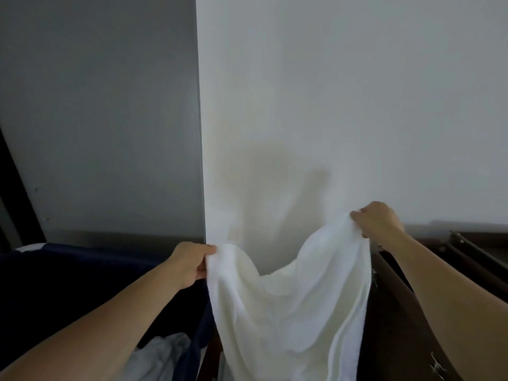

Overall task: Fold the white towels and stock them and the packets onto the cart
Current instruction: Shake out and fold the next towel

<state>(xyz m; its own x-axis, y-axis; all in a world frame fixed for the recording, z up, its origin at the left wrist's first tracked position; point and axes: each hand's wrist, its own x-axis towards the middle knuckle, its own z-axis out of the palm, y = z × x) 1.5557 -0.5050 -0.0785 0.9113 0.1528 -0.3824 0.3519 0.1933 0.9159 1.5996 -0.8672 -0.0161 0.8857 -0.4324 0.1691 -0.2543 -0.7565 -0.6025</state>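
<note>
The towel point(288, 306) is plain white all over. The wall point(357, 92) behind it is white too, marked by a faint yellowish-brown stain point(247, 160). The panel point(96, 105) to the left is flat grey. The laundry bag point(68, 276) is dark navy with a white patch point(30, 246) at its top edge, and the crumpled cloth point(165, 350) inside is pale grey-white. The cart point(398, 312) is dark brown with silvery metal fittings point(437, 365).

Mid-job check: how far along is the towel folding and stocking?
Done: nothing stocked shows. In hand: left hand and right hand pinch one white towel by its top edge, unfolded. Left: folding and stocking it; more white cloth waits in the dark blue bin.
</note>
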